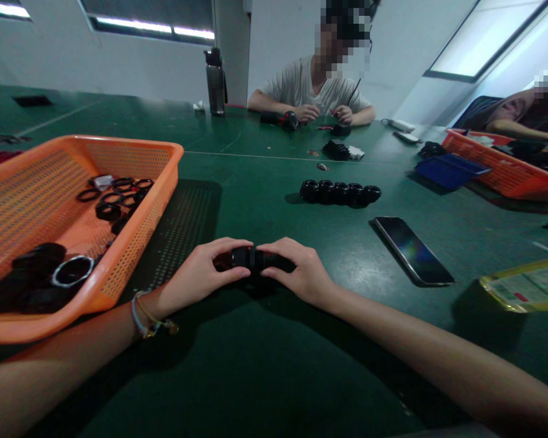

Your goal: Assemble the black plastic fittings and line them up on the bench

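The black cylindrical part [252, 259] lies between the left hand [200, 267] and right hand [307, 269] (each pinching one end).

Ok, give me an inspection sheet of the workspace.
Surface: dark green tabletop, darker toward the near side.
Job's things: black cylindrical part, in hand; row of five black ringed parts; orange perforated plastic basket holding assorted black parts.
Clutter: dark-screened rectangular phone, yellow-rimmed rectangular box, blue plastic tray.
Hands: left hand and right hand grip the cylindrical part.
Cables: thin dark strand by a person in pale shirt opposite, possibly a cable.
Surroundings: second person at far right; tall dark bottle.
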The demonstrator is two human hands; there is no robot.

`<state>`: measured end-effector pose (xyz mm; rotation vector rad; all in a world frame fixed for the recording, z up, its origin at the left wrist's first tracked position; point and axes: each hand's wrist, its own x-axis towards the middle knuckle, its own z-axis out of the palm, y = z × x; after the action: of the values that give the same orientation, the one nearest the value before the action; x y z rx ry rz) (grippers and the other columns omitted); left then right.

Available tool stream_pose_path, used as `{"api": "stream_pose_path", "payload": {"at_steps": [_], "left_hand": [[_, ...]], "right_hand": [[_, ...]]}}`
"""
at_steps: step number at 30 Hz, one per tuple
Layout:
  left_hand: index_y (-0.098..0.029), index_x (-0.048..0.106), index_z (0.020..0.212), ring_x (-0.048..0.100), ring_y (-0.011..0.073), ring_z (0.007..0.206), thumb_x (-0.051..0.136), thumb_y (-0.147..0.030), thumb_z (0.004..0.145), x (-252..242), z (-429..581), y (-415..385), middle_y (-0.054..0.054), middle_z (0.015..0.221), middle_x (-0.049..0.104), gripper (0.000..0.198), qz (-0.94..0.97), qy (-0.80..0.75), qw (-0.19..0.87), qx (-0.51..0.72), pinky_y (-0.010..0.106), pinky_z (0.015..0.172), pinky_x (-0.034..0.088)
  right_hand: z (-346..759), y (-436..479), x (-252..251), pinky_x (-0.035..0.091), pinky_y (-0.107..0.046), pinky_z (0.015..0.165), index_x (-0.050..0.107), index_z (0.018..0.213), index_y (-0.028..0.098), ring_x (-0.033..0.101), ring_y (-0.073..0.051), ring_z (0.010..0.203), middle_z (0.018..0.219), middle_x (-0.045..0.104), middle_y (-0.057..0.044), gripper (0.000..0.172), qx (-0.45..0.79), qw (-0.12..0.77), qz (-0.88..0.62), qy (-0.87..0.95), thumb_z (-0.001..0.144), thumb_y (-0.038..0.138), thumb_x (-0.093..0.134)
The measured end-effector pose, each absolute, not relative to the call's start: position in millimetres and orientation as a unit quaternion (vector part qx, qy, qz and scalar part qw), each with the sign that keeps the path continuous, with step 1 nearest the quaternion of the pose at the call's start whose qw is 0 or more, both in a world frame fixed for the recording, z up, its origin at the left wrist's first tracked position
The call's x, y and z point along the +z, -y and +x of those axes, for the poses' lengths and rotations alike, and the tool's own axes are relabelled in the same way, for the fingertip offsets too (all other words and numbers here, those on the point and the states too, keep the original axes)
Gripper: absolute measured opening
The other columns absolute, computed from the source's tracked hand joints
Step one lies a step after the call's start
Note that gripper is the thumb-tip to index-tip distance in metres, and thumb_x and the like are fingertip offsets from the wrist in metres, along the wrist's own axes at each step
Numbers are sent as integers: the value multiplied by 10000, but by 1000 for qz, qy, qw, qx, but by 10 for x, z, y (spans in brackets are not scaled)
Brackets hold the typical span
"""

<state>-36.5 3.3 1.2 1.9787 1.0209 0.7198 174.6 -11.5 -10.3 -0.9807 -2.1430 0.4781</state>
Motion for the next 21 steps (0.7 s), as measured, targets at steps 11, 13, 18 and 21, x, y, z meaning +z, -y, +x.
{"api": "stream_pose_path", "payload": {"at_steps": [11,13,18,21], "left_hand": [[-140,632,1062,623,200,892,631,-373,735,-4,-365,-35,74,1009,662,402,787,-392,375,293,300,775,502],[-143,632,1061,623,196,888,632,-368,736,-5,-364,-36,73,1006,664,395,788,-391,374,295,296,772,501],[-160,634,1052,624,186,876,638,-362,736,-10,-369,-42,65,1005,668,374,788,-384,376,301,286,764,503],[-157,637,1050,624,186,889,653,-356,732,-25,-373,-48,68,1008,667,376,788,-375,378,309,285,780,503]], "right_hand": [[1742,122,-97,506,-325,757,627,1019,184,626,-171,847,921,707,-45,240,196,350,-384,832,780,172,650],[1740,124,-91,504,-326,755,624,1019,185,624,-171,850,920,703,-44,236,199,346,-387,831,784,173,644],[1735,127,-75,504,-324,740,617,1006,162,615,-171,832,902,694,-55,224,205,336,-390,833,782,160,639],[1732,128,-75,503,-329,742,607,1002,164,611,-174,839,905,685,-57,216,209,330,-394,832,787,155,627]]}}
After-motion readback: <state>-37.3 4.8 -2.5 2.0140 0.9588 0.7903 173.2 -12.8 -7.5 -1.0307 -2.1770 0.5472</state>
